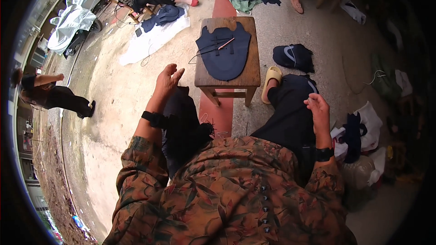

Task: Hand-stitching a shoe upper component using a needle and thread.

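In front of me a wooden stool [200,76] bears a flat, dark navy fabric piece [223,66] with a rounded near end and a notched far end. Across it lie a thin pinkish stick-like tool [226,43] and loose dark cord [206,49]. My left hand [169,80] is raised left of the stool, thumb and fingers apart, holding nothing visible. Above my right thigh, my right hand [319,108] is lifted with its fingers curled toward the thumb; whatever may be between the fingertips is too small to make out. Neither hand touches the fabric piece.
A stack of navy pieces [294,58] lies on the ground right of the stool. White bags and dark cloth [370,127] sit at my right. Further off are a white sheet [152,41] with navy pieces, a covered motorbike [75,22], a standing person [59,100] and seated people.
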### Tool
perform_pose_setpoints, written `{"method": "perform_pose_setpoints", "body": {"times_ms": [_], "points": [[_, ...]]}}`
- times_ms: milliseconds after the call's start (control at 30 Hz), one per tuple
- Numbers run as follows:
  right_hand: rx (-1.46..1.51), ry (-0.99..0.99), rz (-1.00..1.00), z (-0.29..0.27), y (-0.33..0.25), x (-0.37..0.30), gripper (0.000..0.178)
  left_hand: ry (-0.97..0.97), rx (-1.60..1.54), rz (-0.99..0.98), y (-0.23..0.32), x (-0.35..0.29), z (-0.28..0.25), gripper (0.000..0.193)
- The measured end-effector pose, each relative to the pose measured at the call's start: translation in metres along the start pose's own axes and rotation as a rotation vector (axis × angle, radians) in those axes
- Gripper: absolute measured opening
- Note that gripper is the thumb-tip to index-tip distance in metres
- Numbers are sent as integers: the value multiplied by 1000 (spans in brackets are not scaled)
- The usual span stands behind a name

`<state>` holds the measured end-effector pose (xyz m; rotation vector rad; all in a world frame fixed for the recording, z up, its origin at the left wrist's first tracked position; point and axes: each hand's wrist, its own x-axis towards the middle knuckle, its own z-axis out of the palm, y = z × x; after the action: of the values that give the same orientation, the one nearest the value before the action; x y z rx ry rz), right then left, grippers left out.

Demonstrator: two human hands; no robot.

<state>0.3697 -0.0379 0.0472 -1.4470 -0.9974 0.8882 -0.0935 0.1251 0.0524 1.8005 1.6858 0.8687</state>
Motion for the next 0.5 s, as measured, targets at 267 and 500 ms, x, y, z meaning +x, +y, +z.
{"method": "perform_pose_setpoints", "body": {"times_ms": [267,500], "points": [[-84,70,202,-79,51,-98,10,-419,364,476,77,-67,-29,23],[-599,-120,372,-85,119,-189,23,-561,309,405,111,-39,-3,23]]}}
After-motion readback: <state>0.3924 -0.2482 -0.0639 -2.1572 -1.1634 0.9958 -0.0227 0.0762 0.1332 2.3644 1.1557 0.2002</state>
